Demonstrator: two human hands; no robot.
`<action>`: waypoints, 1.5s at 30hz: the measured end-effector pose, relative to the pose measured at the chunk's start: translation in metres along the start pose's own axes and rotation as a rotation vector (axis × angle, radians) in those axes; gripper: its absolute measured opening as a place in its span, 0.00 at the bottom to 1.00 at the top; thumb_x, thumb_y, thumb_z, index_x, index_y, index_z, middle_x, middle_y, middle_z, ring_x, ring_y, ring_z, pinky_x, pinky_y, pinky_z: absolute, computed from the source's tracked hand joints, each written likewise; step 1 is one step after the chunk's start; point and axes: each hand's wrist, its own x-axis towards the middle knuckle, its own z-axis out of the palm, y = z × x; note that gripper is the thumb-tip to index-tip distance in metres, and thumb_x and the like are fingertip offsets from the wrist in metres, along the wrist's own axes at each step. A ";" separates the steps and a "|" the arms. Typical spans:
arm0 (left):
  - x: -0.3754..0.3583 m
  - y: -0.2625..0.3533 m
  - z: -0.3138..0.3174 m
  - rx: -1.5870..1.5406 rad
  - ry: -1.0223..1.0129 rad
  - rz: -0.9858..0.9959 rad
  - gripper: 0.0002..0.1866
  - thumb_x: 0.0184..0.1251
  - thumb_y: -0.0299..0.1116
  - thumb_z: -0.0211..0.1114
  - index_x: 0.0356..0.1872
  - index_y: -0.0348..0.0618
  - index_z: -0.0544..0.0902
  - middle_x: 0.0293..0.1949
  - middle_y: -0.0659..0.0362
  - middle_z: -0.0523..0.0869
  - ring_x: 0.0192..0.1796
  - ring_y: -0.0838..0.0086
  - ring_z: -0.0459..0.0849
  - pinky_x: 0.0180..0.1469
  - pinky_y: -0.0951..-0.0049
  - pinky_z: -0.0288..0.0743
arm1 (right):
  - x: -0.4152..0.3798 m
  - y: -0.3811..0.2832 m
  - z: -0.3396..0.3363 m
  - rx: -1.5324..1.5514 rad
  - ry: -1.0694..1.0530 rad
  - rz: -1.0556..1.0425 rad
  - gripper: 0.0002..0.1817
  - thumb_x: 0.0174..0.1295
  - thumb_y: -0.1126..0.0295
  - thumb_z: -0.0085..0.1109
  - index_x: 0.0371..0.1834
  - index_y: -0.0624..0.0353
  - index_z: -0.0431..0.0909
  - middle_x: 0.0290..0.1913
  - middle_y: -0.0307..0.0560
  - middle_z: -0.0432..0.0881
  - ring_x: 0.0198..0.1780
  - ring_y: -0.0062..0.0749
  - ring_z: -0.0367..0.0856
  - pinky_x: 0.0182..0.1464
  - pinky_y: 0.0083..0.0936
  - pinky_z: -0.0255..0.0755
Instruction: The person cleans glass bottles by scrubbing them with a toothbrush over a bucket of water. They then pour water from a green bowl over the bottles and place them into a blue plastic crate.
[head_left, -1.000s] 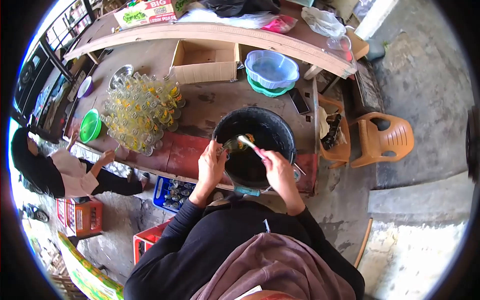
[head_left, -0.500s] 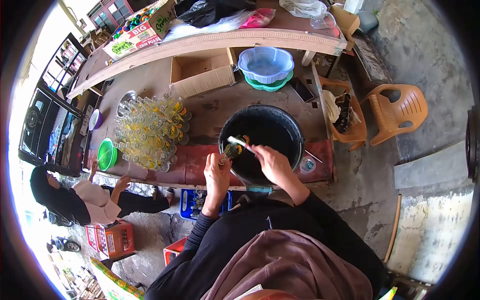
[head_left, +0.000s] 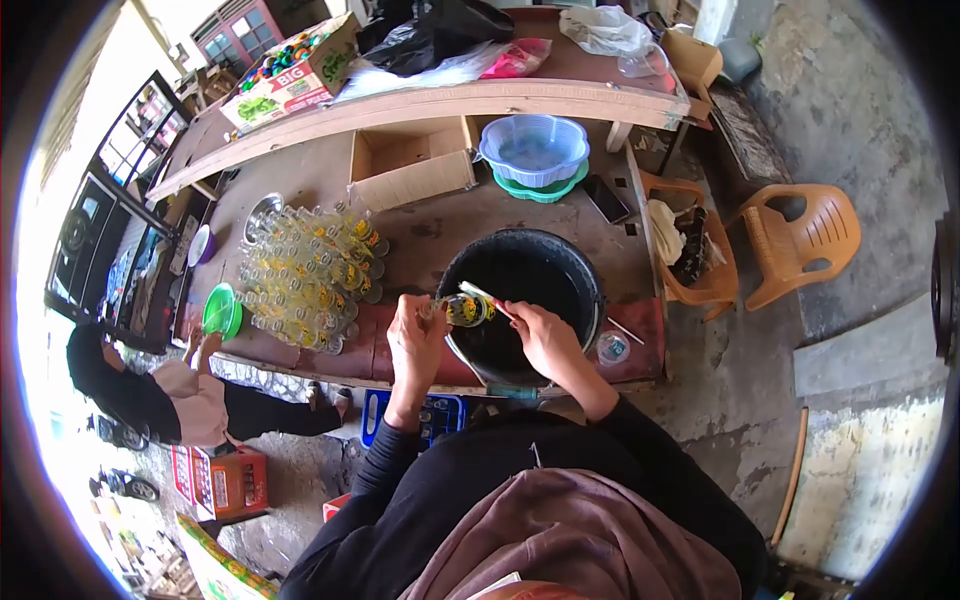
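Note:
My left hand (head_left: 413, 345) is closed around one end of a clear glass bottle (head_left: 468, 311) with yellow and dark print, tilted sideways over the near left rim of a black tub (head_left: 592, 270) of dark liquid. In my right hand (head_left: 548, 342) is a small white-headed brush (head_left: 478, 291), gripped by its handle, its head right at the bottle's printed side. To the left, many similar glass bottles (head_left: 310, 275) stand packed together on the table.
A cardboard box (head_left: 415, 180), blue basin (head_left: 535, 150) and phone (head_left: 606, 199) lie beyond the tub. A lidded cup (head_left: 613, 348) sits right of it. A co-worker (head_left: 180, 395) stands left by a green bowl (head_left: 224, 310). Plastic chairs (head_left: 800, 240) are at right; a blue crate (head_left: 430, 415) is below.
The bottle has turned more level, its printed side now facing up beside the brush. My left hand has risen slightly. The co-worker's hands have come together near the green bowl.

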 end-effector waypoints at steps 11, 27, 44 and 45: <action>0.029 0.048 0.030 0.074 -0.194 0.342 0.13 0.61 0.27 0.73 0.44 0.37 0.80 0.29 0.54 0.81 0.25 0.70 0.79 0.29 0.70 0.74 | 0.032 0.005 -0.005 0.277 -0.122 0.078 0.40 0.42 0.53 0.85 0.56 0.60 0.77 0.37 0.51 0.85 0.37 0.43 0.85 0.41 0.36 0.77; 0.013 -0.008 0.055 0.185 -0.405 0.324 0.48 0.42 0.55 0.83 0.67 0.44 0.75 0.57 0.52 0.83 0.61 0.54 0.79 0.64 0.56 0.68 | 0.045 0.004 -0.039 0.728 0.072 0.014 0.24 0.56 0.69 0.77 0.54 0.66 0.79 0.46 0.45 0.87 0.45 0.24 0.84 0.50 0.23 0.77; 0.013 0.005 -0.036 0.741 -0.244 0.382 0.23 0.45 0.47 0.76 0.43 0.50 0.87 0.34 0.60 0.88 0.44 0.67 0.84 0.61 0.57 0.61 | 0.027 0.030 -0.036 -0.506 -0.247 0.133 0.18 0.71 0.69 0.48 0.61 0.55 0.79 0.47 0.57 0.82 0.46 0.55 0.86 0.47 0.49 0.79; 0.012 0.006 -0.036 0.770 -0.254 0.383 0.21 0.46 0.48 0.75 0.42 0.50 0.88 0.34 0.60 0.88 0.43 0.67 0.84 0.61 0.57 0.60 | 0.026 0.033 -0.033 -0.555 -0.324 0.096 0.17 0.70 0.71 0.48 0.56 0.56 0.82 0.45 0.56 0.83 0.45 0.56 0.87 0.46 0.49 0.80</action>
